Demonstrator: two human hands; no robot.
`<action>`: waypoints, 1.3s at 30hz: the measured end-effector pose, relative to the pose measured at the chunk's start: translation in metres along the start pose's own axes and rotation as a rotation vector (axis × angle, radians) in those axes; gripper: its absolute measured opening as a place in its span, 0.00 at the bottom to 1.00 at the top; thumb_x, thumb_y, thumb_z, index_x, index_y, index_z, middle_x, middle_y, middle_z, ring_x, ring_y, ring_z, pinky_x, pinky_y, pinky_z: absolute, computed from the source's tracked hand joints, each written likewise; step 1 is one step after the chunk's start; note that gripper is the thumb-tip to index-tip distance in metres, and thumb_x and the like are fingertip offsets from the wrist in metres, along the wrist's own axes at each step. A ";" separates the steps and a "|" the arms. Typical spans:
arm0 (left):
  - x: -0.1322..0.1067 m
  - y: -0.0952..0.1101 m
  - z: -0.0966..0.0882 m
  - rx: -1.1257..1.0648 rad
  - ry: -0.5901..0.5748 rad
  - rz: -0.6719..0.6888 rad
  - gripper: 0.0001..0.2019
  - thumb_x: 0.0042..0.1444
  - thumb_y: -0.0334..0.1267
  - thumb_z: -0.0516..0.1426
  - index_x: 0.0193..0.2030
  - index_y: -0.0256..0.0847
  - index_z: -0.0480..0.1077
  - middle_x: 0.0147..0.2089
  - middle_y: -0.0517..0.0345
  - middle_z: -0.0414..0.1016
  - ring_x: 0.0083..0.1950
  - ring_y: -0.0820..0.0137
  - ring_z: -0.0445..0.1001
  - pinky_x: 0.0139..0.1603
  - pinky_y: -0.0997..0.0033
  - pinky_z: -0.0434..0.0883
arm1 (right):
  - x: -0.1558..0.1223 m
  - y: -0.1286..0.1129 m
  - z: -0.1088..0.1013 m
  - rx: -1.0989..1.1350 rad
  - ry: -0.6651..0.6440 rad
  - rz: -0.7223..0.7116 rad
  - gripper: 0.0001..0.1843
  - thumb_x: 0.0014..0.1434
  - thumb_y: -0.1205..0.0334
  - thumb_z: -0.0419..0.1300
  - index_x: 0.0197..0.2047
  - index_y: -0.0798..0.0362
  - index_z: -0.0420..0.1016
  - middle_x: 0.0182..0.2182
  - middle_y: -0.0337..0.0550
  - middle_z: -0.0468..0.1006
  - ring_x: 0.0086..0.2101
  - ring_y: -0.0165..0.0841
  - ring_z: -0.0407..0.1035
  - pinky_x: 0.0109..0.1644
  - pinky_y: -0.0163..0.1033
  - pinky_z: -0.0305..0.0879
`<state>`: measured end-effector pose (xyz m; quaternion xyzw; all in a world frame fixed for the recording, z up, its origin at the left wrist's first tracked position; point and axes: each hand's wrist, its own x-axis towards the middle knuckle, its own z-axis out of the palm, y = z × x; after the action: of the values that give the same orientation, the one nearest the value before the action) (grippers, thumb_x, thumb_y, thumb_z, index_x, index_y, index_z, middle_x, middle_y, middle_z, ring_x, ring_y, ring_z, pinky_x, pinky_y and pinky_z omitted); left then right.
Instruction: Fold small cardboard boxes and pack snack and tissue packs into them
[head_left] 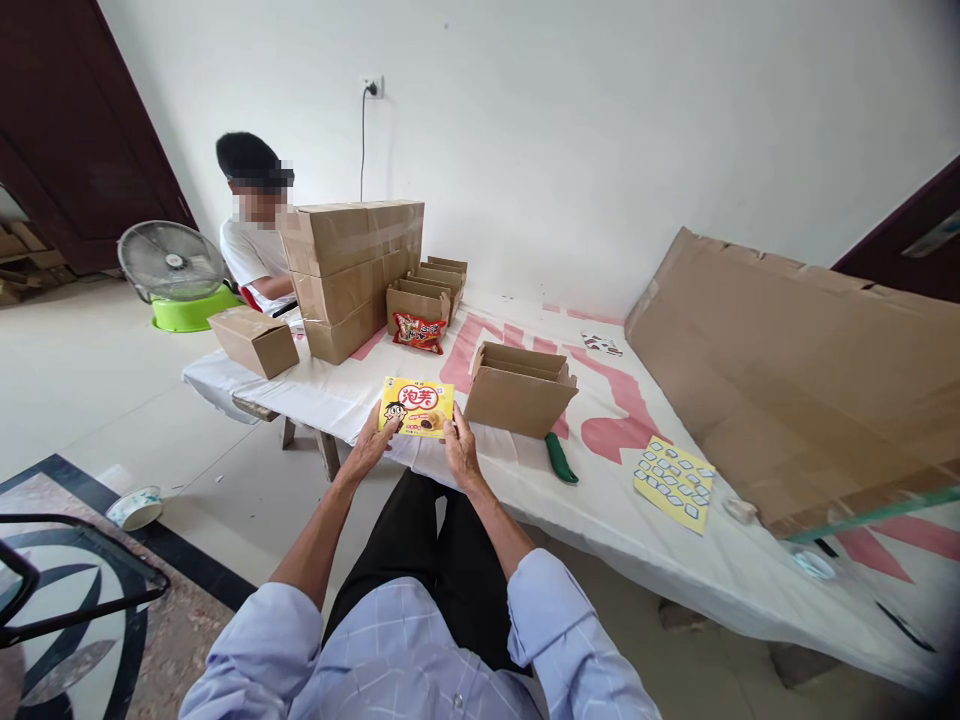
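Observation:
I hold a yellow snack packet [417, 406] with red characters and a cartoon face in both hands, just above the near table edge. My left hand [373, 440] grips its left side with the thumb on the front. My right hand [460, 448] grips its right side. An open brown carton [519, 390] stands on the white cloth just right of the packet, with its flaps up. A green-handled tool [560, 459] lies on the table below the carton.
A red snack packet [418, 332] leans on small open cartons [424, 290]. Stacked sealed boxes [352, 275] stand behind, with a seated person [251, 250] beyond. A yellow sticker sheet [673, 483], flat cardboard [795, 370], a closed box [253, 340] and a floor fan [172, 262] are around.

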<state>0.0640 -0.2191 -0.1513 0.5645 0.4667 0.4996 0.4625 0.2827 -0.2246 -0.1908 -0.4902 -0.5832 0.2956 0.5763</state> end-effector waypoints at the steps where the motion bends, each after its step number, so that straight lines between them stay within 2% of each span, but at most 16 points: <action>1: 0.003 0.007 -0.001 0.000 -0.003 0.019 0.40 0.59 0.63 0.66 0.71 0.42 0.68 0.52 0.47 0.81 0.42 0.63 0.77 0.30 0.73 0.74 | 0.004 -0.007 -0.001 -0.005 0.012 0.004 0.42 0.73 0.36 0.51 0.81 0.50 0.65 0.66 0.55 0.78 0.56 0.43 0.76 0.56 0.48 0.80; 3: 0.010 0.022 -0.002 -0.008 -0.013 0.056 0.38 0.59 0.61 0.66 0.70 0.43 0.69 0.53 0.47 0.81 0.45 0.63 0.78 0.31 0.74 0.75 | 0.014 -0.025 -0.002 -0.020 0.060 0.003 0.42 0.73 0.36 0.52 0.81 0.50 0.65 0.67 0.55 0.78 0.61 0.45 0.74 0.66 0.52 0.76; 6: 0.018 0.047 -0.005 -0.036 -0.014 0.112 0.37 0.58 0.59 0.67 0.70 0.44 0.70 0.56 0.47 0.81 0.48 0.61 0.79 0.33 0.73 0.76 | 0.028 -0.053 -0.007 -0.044 0.093 -0.100 0.42 0.73 0.37 0.52 0.80 0.52 0.66 0.70 0.56 0.74 0.68 0.47 0.68 0.76 0.54 0.65; 11: 0.022 0.080 -0.010 -0.060 -0.051 0.208 0.38 0.58 0.58 0.69 0.72 0.46 0.70 0.60 0.47 0.82 0.52 0.57 0.80 0.35 0.70 0.77 | 0.041 -0.092 -0.016 -0.030 0.094 -0.194 0.41 0.75 0.38 0.52 0.82 0.49 0.64 0.70 0.55 0.74 0.66 0.47 0.71 0.74 0.52 0.68; 15: 0.022 0.098 -0.011 -0.044 -0.061 0.282 0.40 0.57 0.56 0.71 0.73 0.44 0.69 0.61 0.45 0.81 0.51 0.57 0.79 0.34 0.70 0.76 | 0.045 -0.111 -0.020 0.004 0.094 -0.225 0.43 0.74 0.37 0.53 0.83 0.51 0.62 0.75 0.56 0.70 0.71 0.49 0.67 0.76 0.54 0.66; 20: 0.019 0.113 -0.012 -0.039 -0.085 0.330 0.41 0.58 0.55 0.71 0.74 0.43 0.69 0.63 0.44 0.80 0.52 0.57 0.79 0.35 0.70 0.76 | 0.049 -0.121 -0.022 -0.017 0.096 -0.251 0.42 0.75 0.38 0.53 0.83 0.49 0.61 0.78 0.50 0.67 0.75 0.48 0.61 0.80 0.55 0.60; 29: 0.016 0.125 -0.010 -0.061 -0.139 0.342 0.42 0.61 0.55 0.70 0.78 0.45 0.66 0.69 0.43 0.78 0.59 0.54 0.80 0.38 0.70 0.78 | 0.050 -0.122 -0.027 -0.050 0.114 -0.307 0.39 0.76 0.39 0.52 0.83 0.44 0.61 0.77 0.48 0.67 0.76 0.47 0.60 0.80 0.56 0.60; 31: 0.018 0.127 -0.010 -0.084 -0.135 0.361 0.42 0.60 0.55 0.71 0.77 0.45 0.67 0.69 0.44 0.78 0.61 0.52 0.80 0.43 0.66 0.81 | 0.052 -0.124 -0.028 -0.041 0.111 -0.303 0.40 0.76 0.38 0.52 0.83 0.45 0.61 0.78 0.50 0.66 0.76 0.47 0.60 0.80 0.56 0.61; 35: 0.025 0.131 -0.009 -0.141 -0.150 0.395 0.45 0.58 0.54 0.73 0.78 0.45 0.64 0.67 0.45 0.80 0.66 0.49 0.79 0.59 0.56 0.82 | 0.055 -0.130 -0.030 0.000 0.106 -0.298 0.39 0.75 0.39 0.53 0.83 0.45 0.61 0.78 0.51 0.65 0.75 0.50 0.61 0.80 0.59 0.60; 39: 0.028 0.134 -0.008 -0.153 -0.160 0.415 0.47 0.58 0.53 0.73 0.80 0.45 0.61 0.68 0.43 0.78 0.69 0.49 0.77 0.66 0.52 0.79 | 0.056 -0.135 -0.031 0.025 0.099 -0.305 0.40 0.75 0.39 0.53 0.84 0.42 0.59 0.76 0.51 0.67 0.73 0.51 0.63 0.79 0.60 0.62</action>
<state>0.0668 -0.2088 -0.0143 0.6493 0.2634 0.5716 0.4270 0.2895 -0.2268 -0.0421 -0.4025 -0.6183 0.1873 0.6485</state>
